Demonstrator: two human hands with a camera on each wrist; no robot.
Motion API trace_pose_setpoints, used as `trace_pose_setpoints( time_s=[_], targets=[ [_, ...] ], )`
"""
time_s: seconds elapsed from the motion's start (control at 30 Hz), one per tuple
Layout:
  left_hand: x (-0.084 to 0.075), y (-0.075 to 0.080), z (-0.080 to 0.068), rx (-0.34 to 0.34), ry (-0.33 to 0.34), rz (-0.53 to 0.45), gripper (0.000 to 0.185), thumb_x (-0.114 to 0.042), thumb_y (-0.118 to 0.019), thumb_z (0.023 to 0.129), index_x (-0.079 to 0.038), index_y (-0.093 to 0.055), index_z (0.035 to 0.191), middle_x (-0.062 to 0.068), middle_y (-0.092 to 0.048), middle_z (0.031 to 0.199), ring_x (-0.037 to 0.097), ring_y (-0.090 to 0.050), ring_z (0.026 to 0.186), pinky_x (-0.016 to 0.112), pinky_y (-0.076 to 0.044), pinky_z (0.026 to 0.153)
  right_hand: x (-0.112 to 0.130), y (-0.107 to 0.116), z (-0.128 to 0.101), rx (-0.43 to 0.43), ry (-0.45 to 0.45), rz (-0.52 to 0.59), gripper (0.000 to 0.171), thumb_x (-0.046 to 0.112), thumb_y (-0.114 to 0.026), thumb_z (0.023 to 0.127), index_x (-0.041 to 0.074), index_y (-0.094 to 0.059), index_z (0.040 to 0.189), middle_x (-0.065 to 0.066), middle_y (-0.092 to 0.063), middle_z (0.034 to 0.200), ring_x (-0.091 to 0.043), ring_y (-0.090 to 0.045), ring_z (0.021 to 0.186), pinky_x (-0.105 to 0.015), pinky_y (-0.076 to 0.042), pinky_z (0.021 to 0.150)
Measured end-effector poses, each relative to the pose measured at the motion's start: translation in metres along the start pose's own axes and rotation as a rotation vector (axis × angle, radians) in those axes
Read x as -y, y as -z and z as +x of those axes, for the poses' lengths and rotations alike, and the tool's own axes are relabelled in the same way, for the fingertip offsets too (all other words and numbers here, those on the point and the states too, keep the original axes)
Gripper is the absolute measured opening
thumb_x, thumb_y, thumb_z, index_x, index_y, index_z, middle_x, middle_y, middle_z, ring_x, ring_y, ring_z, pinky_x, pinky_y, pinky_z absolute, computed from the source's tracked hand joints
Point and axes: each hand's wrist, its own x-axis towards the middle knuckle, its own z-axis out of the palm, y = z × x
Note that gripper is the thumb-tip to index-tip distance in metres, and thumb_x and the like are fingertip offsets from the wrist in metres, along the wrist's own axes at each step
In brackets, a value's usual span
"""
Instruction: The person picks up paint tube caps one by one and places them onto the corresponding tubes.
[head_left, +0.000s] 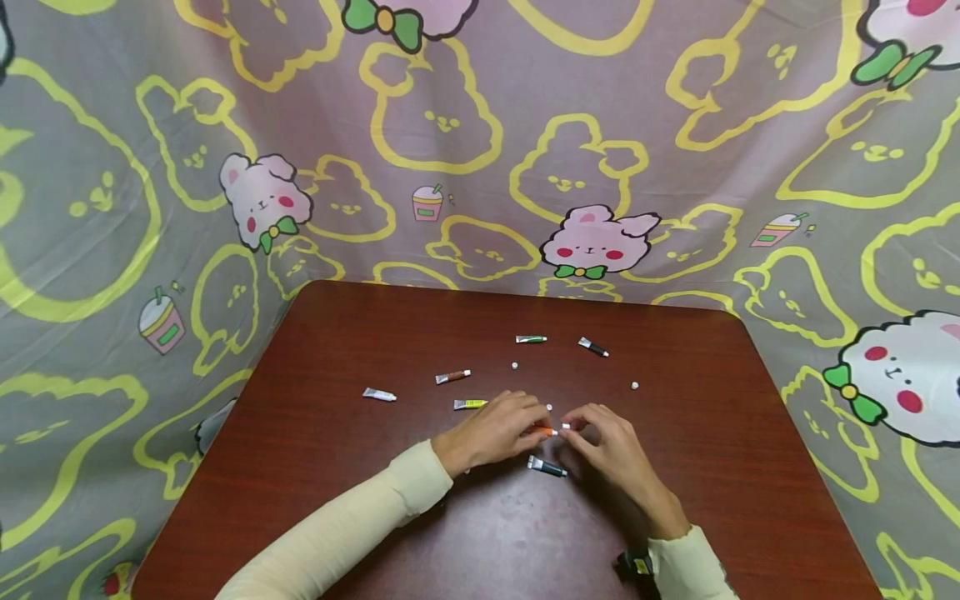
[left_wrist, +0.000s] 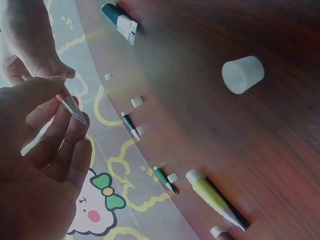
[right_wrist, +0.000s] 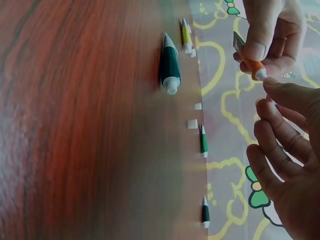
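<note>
The left hand (head_left: 495, 432) pinches an orange tube (head_left: 545, 431) just above the counter (head_left: 360, 500); the right hand (head_left: 611, 446) pinches a small white cap (head_left: 566, 427) at its tip. A dark tube (head_left: 546, 467) lies just below them, a yellow tube (head_left: 469, 404) beside the left hand, and loose caps (head_left: 634, 386) lie farther off.

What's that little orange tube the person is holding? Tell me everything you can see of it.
The orange tube is small and soft-looking, like a paint tube, with a flat crimped silvery tail and a white nozzle end. The left hand pinches it above the brown table; the right hand has its fingertips at the white nozzle. Whether a cap is on, I cannot tell.
</note>
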Motion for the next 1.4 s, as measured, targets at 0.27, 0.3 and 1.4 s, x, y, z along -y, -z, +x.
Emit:
trace_pose_setpoints(
  time_s=[0.27, 0.3, 1.4],
  targets=[
    [0.001, -0.001, 0.000, 0.015, 0.020, -0.009, 0.010, -0.026, -0.076, 0.104, -0.020, -0.077, 0.112, -0.006, -0.075, 0.104, 0.013, -0.067, 0.099, 0.034, -0.053, 0.093, 0.003, -0.005, -0.002, 0.037, 0.003, 0.024, 0.023, 0.001, -0.092, 0.082, 0.010, -0.077, 0.097, 0.002, -0.075, 0.090, -0.013, -0.069, 0.080, -0.036, -0.059, 0.067],
    [0.000, -0.001, -0.001, 0.017, 0.021, -0.010, 0.010, -0.026, -0.076, 0.104, -0.020, -0.077, 0.112, -0.006, -0.075, 0.104, 0.013, -0.067, 0.099, 0.034, -0.052, 0.093, 0.003, -0.006, -0.002, 0.039, 0.001, 0.026, 0.022, 0.002, -0.092, 0.082, 0.010, -0.077, 0.097, 0.002, -0.075, 0.089, -0.013, -0.069, 0.079, -0.035, -0.058, 0.066],
    [-0.004, 0.000, 0.000, -0.015, 0.014, -0.039, 0.014, -0.026, -0.074, 0.106, -0.018, -0.076, 0.117, -0.005, -0.076, 0.110, 0.012, -0.068, 0.103, 0.032, -0.053, 0.095, 0.011, -0.006, -0.006, 0.016, -0.126, 0.146, 0.028, 0.002, -0.087, 0.090, 0.004, -0.075, 0.115, 0.003, -0.076, 0.089, -0.003, -0.069, 0.080, -0.033, -0.064, 0.068]
  ],
)
